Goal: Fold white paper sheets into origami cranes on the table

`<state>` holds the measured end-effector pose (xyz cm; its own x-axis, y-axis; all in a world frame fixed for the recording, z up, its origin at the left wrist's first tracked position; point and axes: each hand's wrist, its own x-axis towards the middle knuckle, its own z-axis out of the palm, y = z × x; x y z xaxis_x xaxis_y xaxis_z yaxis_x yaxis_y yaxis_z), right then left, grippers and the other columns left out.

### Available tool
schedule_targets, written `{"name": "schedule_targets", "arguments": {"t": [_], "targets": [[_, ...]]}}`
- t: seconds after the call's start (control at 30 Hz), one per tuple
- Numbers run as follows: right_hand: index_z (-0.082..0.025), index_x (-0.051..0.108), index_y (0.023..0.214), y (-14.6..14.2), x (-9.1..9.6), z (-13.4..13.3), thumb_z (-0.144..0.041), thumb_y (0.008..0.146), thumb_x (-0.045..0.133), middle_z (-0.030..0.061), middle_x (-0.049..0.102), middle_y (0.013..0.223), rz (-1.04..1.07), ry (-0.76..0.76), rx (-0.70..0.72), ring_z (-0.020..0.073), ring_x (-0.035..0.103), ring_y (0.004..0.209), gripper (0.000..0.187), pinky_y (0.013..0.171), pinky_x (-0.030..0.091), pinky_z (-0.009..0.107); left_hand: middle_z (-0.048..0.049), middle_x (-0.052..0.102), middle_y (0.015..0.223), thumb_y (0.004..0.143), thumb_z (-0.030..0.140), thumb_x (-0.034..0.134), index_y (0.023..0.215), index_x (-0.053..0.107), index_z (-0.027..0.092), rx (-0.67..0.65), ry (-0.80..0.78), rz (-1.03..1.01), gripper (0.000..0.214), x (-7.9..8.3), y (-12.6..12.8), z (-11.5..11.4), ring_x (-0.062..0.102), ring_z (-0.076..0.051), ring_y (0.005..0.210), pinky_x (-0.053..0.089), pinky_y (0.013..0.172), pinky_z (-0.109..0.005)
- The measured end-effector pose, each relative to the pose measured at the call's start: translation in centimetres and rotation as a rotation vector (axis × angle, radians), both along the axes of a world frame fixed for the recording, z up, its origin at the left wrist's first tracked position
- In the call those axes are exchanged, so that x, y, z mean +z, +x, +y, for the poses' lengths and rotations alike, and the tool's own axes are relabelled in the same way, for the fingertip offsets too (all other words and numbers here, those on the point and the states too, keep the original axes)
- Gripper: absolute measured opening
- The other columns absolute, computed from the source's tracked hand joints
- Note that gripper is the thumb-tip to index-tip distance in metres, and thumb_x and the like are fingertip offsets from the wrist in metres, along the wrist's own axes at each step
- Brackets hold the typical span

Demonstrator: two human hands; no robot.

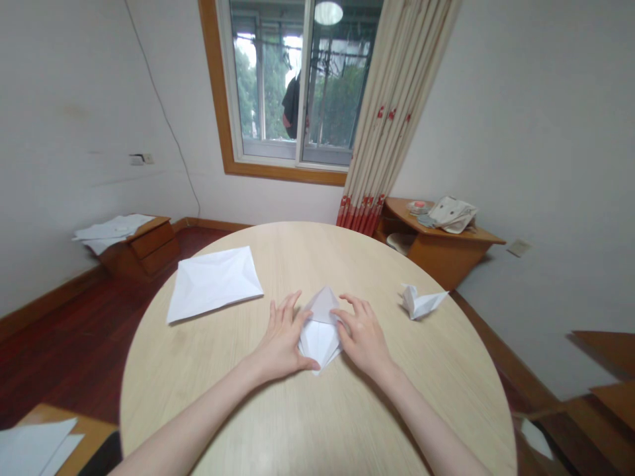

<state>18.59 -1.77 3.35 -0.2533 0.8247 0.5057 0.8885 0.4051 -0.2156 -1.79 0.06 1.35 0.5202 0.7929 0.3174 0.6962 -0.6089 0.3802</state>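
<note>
A partly folded white paper piece [320, 334], kite-shaped with a raised flap, lies on the round wooden table [317, 410] in front of me. My left hand [282, 340] rests flat on its left edge, fingers spread, thumb along the lower fold. On the right edge lies my right hand [361, 334], its fingers bent and pressing the paper down. A creased white sheet [213, 283] lies flat to the far left. A finished folded paper figure [421, 302] stands to the right of my hands.
A low wooden cabinet [143, 246] with papers on top stands at the left wall. Another wooden stand [436, 241] holding a cloth bag sits by the curtain [391, 112] and window. Loose white sheets [34, 446] lie at the lower left.
</note>
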Motion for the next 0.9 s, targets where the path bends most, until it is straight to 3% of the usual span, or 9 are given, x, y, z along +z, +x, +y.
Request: {"name": "schedule_targets", "arguments": {"t": [0.23,0.47,0.67,0.9], "targets": [[-0.021,0.069,0.102,-1.1,-0.6,-0.4,-0.008,0.081,0.050,0.0121,0.049,0.131,-0.039,-0.103,-0.037,0.0276,0.039,0.119,0.031,0.099,0.039,0.045,-0.0166,0.007,0.154,0.048,0.059,0.082,0.127,0.053,0.024,-0.022,-0.010,0.072,0.091,0.6,-0.2,0.3,0.007,-0.045,0.139,0.005,0.106,-0.068],[-0.027,0.073,0.098,-1.2,-0.6,-0.5,-0.006,0.079,0.050,0.0082,0.045,0.137,-0.033,-0.160,-0.063,0.0293,0.036,0.124,0.036,0.099,0.038,0.048,-0.0087,0.013,0.156,0.055,0.067,0.075,0.123,0.059,0.032,-0.077,0.089,0.140,0.079,1.3,-0.4,0.2,0.009,-0.041,0.140,-0.001,0.108,-0.065],[-0.028,0.074,0.100,-1.3,0.0,-0.9,-0.012,0.080,0.052,0.0083,0.043,0.141,-0.069,-0.226,-0.084,0.0338,0.031,0.130,0.033,0.102,0.034,0.052,-0.0104,0.015,0.155,0.059,0.070,0.070,0.124,0.058,0.030,-0.087,0.132,0.182,0.077,1.5,-0.5,0.0,0.010,-0.039,0.141,-0.004,0.109,-0.062],[-0.025,0.076,0.096,-1.5,0.8,-1.3,-0.016,0.079,0.055,0.0095,0.046,0.140,-0.146,-0.202,-0.098,0.0360,0.032,0.131,0.028,0.103,0.033,0.052,-0.0129,0.016,0.155,0.061,0.073,0.066,0.121,0.059,0.024,-0.078,0.169,0.191,0.078,1.2,-0.5,-0.1,0.010,-0.038,0.141,-0.005,0.110,-0.062]]}}
